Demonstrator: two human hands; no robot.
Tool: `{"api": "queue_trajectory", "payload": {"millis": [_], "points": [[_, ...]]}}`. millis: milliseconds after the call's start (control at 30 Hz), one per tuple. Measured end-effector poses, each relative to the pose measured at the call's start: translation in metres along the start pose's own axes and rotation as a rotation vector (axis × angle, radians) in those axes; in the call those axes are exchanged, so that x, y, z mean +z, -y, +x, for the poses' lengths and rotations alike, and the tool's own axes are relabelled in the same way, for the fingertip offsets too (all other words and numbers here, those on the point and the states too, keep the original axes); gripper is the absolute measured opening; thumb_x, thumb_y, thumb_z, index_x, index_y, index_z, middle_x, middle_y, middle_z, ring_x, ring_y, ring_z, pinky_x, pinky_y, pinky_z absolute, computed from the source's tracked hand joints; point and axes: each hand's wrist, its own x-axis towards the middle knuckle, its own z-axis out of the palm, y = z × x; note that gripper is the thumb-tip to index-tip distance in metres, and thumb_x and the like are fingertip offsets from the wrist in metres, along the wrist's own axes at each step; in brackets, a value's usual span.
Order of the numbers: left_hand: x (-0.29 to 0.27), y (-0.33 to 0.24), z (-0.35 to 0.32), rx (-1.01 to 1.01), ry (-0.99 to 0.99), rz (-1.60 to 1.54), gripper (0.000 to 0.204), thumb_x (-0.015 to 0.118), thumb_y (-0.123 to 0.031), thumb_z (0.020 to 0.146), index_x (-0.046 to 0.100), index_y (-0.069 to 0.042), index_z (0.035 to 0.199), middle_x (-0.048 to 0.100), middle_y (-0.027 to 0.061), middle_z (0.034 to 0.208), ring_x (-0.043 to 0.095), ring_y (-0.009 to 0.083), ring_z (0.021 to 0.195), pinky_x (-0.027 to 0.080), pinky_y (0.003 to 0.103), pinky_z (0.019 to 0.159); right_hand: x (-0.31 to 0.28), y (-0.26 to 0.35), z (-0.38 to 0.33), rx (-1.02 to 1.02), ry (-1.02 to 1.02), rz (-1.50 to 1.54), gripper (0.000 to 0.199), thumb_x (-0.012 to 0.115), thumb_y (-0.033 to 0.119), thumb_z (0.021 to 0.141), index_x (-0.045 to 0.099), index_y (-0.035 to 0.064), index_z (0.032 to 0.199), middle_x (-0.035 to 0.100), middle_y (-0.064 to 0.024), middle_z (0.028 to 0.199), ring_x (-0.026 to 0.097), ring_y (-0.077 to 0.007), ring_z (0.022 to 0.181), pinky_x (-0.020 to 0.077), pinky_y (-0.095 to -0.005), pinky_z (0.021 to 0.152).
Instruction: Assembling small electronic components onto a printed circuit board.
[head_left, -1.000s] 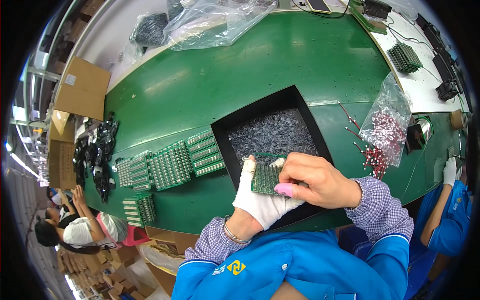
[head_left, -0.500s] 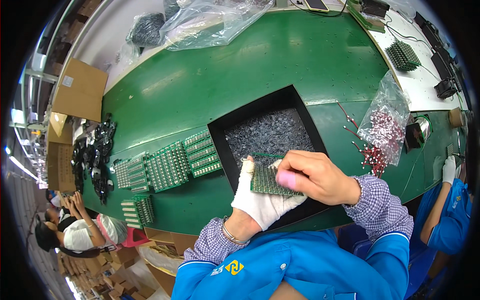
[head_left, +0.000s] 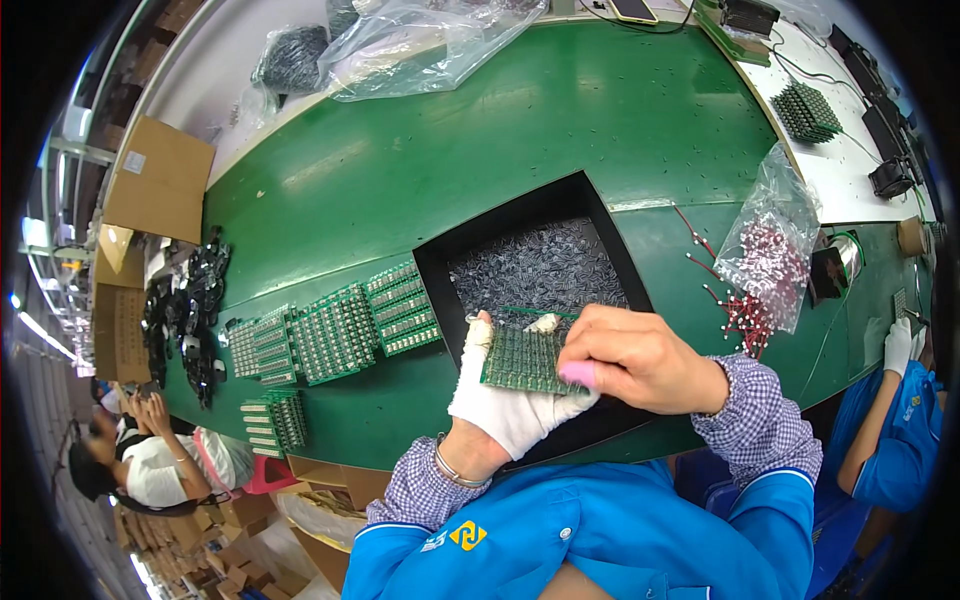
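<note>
My left hand [head_left: 508, 415], in a white glove with bared fingertips, grips a green circuit board panel [head_left: 520, 362] from below and along its left side. The panel carries close rows of small parts and is held over the near part of a black tray [head_left: 430, 290]. Heaped in the tray are many small dark, thin pieces [head_left: 540, 262]. My right hand [head_left: 640, 360] is bare except for a pink cover on the thumb. Its thumb and fingers are closed together at the panel's right edge; whatever is between them is hidden.
Several board panels [head_left: 330, 335] lie left of the tray, with a board stack [head_left: 275, 422] nearer. Black parts [head_left: 200, 320] lie beyond. At right sit a bag [head_left: 765, 245] and loose red wires with white connectors [head_left: 745, 318]. A co-worker's gloved hand [head_left: 898, 345] shows far right.
The left hand and panel have shifted slightly left. My right hand has moved from over the panel to its right edge, uncovering more rows.
</note>
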Motion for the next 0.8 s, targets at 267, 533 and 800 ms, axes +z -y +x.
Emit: {"api": "queue_trajectory", "payload": {"millis": [267,533,800], "points": [[0.006,0.001,-0.001,0.059,-0.019,0.130,0.060,0.042,-0.065,0.091,0.057,-0.012,0.117,0.057,0.0209,0.122,0.059,0.0403,0.107,0.050,0.060,0.090,0.000,0.006,-0.002,-0.005,-0.054,-0.027,0.013,0.071,0.000,0.078,0.064,-0.0007,0.089,0.061,-0.0093,0.088,0.055,-0.0190,0.071,0.0456,-0.0278,0.065],[0.006,0.003,0.004,0.197,-0.016,0.178,0.060,0.042,-0.064,0.092,0.052,-0.015,0.124,0.055,0.0216,0.124,0.059,0.0397,0.108,0.049,0.060,0.091,0.005,0.006,-0.002,-0.144,-0.055,-0.197,0.008,0.065,-0.003,0.080,0.062,-0.0006,0.087,0.060,-0.0088,0.085,0.055,-0.0195,0.071,0.0456,-0.0276,0.063],[0.010,0.005,0.005,0.166,-0.032,0.213,0.064,0.044,-0.065,0.090,0.043,-0.018,0.134,0.054,0.0194,0.126,0.059,0.0375,0.108,0.050,0.057,0.091,0.008,0.000,-0.003,-0.092,-0.231,-0.273,0.011,0.065,0.001,0.081,0.061,0.0008,0.091,0.057,-0.0073,0.083,0.051,-0.0171,0.067,0.0434,-0.0264,0.058]]}}
